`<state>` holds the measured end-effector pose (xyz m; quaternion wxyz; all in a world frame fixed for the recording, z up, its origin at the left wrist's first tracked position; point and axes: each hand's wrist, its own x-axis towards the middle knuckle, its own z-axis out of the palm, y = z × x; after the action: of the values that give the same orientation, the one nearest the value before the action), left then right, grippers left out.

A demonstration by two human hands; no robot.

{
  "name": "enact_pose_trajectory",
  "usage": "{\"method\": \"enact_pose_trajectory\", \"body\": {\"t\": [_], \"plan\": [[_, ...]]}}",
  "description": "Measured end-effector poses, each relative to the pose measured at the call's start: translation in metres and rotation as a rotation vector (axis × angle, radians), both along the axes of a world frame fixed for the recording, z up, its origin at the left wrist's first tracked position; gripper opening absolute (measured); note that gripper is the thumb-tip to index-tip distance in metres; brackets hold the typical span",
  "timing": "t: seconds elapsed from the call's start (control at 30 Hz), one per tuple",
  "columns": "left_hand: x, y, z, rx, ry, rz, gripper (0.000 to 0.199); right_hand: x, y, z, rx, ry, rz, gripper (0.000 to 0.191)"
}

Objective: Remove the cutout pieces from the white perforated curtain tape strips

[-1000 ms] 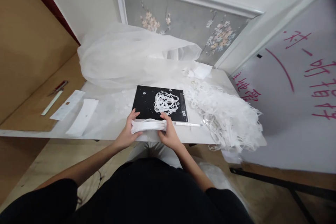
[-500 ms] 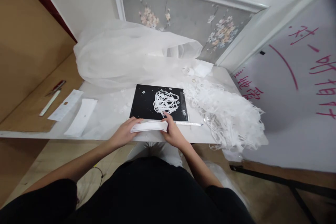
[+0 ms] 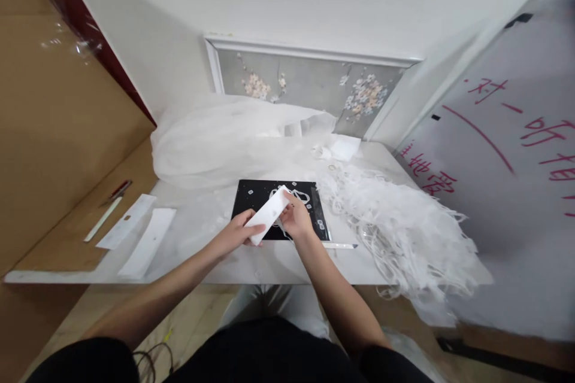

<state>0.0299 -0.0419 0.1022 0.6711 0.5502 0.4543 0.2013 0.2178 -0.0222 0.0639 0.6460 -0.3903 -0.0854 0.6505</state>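
Note:
A narrow stack of white strips [image 3: 268, 215] is held slanted above a black mat [image 3: 241, 203]. My left hand [image 3: 240, 230] grips its lower left end, thumb on top. Around the upper right end, my right hand [image 3: 296, 215] has its fingers closed, partly behind the stack. Beneath the hands, a tangle of thin white loops [image 3: 302, 196] lies on the mat, now mostly hidden. Small pale square pieces are scattered over the black surface.
A big heap of white looped strings [image 3: 404, 227] covers the table's right side. A translucent plastic bag [image 3: 224, 137] lies at the back. On the left are a second white stack [image 3: 147, 242], a punched white card [image 3: 127, 221], a white strip [image 3: 103, 218] and a red cutter [image 3: 120, 190].
The stack has turned from level, edge-on, to slanted with its broad face showing. My right hand has risen with its end. The camera view has tilted upward.

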Motion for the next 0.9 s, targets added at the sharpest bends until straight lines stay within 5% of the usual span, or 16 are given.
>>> {"method": "enact_pose_trajectory", "body": {"t": [0.3, 0.5, 0.6, 0.7, 0.8, 0.9], "plan": [[0.028, 0.020, 0.001, 0.088, -0.070, 0.115, 0.049, 0.010, 0.025, 0.023, -0.032, 0.059, 0.143, 0.019], [0.035, 0.022, -0.020, 0.104, -0.085, 0.103, 0.045, -0.011, 0.025, 0.024, 0.238, -0.138, -0.078, 0.046], [0.031, 0.031, -0.019, 0.285, -0.024, 0.076, 0.044, -0.006, 0.031, 0.038, 0.262, -0.207, -0.072, 0.042], [0.021, 0.065, 0.003, 0.663, 0.085, 0.168, 0.039, 0.011, 0.043, 0.063, 0.276, -0.216, -0.007, 0.033], [0.010, 0.126, 0.038, 1.079, 0.211, 0.301, 0.040, 0.026, 0.058, 0.087, 0.227, -0.182, 0.201, 0.028], [0.001, 0.195, 0.074, 1.260, 0.363, 0.292, 0.042, 0.026, 0.077, 0.103, 0.170, -0.129, 0.466, 0.028]]}}
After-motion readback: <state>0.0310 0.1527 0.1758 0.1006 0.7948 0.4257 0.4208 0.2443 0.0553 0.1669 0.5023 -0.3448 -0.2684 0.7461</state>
